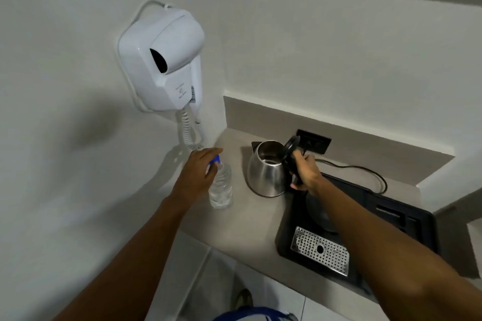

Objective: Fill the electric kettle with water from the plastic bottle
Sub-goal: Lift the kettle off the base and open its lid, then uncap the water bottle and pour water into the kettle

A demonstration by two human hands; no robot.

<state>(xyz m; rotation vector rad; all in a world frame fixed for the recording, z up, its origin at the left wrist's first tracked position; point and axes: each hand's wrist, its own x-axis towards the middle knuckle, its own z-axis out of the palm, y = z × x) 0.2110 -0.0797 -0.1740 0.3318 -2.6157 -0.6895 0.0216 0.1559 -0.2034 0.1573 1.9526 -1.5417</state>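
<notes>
Capped plastic bottle (220, 185) is reached for by the loosely open left hand (198, 172). At three o'clock, the steel electric kettle (266, 172), lid raised, is gripped at its handle by the closed right hand (305, 171). Spilling onto the countertop (250, 219) is risked if pouring is rushed.

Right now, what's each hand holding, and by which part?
Right hand grips the electric kettle by its black handle, lid up. Left hand is at the capped top of the plastic bottle; a closed grasp cannot be told.

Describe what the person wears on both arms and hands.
Nothing shows on either: the left hand and right hand are bare, with no gloves, rings, watch or bracelets visible. Both forearms are uncovered up to the frame edge, so no sleeves appear.
</notes>
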